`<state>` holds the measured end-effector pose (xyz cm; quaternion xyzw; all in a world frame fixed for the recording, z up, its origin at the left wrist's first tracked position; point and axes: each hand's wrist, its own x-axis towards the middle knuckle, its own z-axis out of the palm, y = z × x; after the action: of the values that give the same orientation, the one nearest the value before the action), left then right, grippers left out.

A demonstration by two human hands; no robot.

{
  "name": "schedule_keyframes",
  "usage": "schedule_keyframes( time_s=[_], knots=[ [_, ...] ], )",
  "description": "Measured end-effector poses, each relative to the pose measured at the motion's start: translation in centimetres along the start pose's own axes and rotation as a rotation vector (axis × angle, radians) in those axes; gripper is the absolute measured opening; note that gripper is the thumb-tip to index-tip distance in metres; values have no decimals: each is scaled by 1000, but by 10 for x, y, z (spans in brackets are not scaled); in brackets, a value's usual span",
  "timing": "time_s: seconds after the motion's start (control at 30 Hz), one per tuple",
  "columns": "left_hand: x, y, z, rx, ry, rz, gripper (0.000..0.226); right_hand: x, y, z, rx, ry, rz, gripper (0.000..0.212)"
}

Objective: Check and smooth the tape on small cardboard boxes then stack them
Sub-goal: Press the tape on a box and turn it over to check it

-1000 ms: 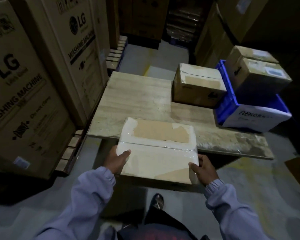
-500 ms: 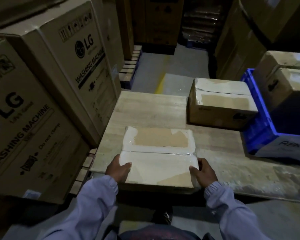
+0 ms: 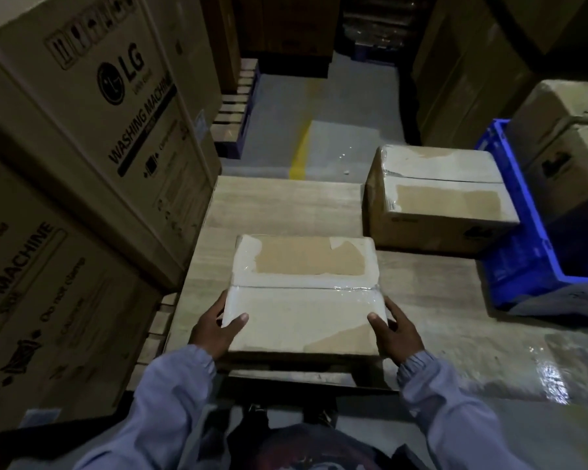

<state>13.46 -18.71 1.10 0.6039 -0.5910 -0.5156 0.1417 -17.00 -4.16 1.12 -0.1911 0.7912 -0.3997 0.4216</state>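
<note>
wooden tabletop [image 3: 286,205] is bearing a flat tape-wrapped brown cardboard box [image 3: 302,293]; left hand [image 3: 214,329] and right hand [image 3: 396,334] are gripping its near corners.

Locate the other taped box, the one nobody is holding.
Head view, right of centre: the other taped box sits on the wooden platform, beside the blue crate.

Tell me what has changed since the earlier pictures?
The held box moved forward, farther onto the wooden board. The left hand and right hand still grip its near corners; nothing was let go. The other box and the blue crate stayed in place.
</note>
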Motion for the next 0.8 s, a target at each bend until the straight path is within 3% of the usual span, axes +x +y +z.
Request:
schedule_keyframes(
  time_s=[0.13, 0.2, 0.4, 0.5, 0.63, 0.8],
  knots=[
    [7, -2, -7, -14, -94, -124, 70, -4, 1, 14, -244, 123, 76, 60],
    [9, -4, -6, 8, -100, -170, 67, -1, 2, 16, -298, 118, 111, 53],
    [19, 10, -19, -64, -81, -149, 39, -4, -18, 2, -253, 145, 111, 39],
    [24, 25, -35, -288, -70, -153, 16, -17, -36, -8, 4, 162, 148, 50],
    [22, 53, -48, -485, -127, -131, 30, -42, -57, -19, 123, 133, -7, 59],
    [11, 69, -47, -405, -47, 49, 20, -40, -65, -29, 46, 132, -197, 25]
  ],
)
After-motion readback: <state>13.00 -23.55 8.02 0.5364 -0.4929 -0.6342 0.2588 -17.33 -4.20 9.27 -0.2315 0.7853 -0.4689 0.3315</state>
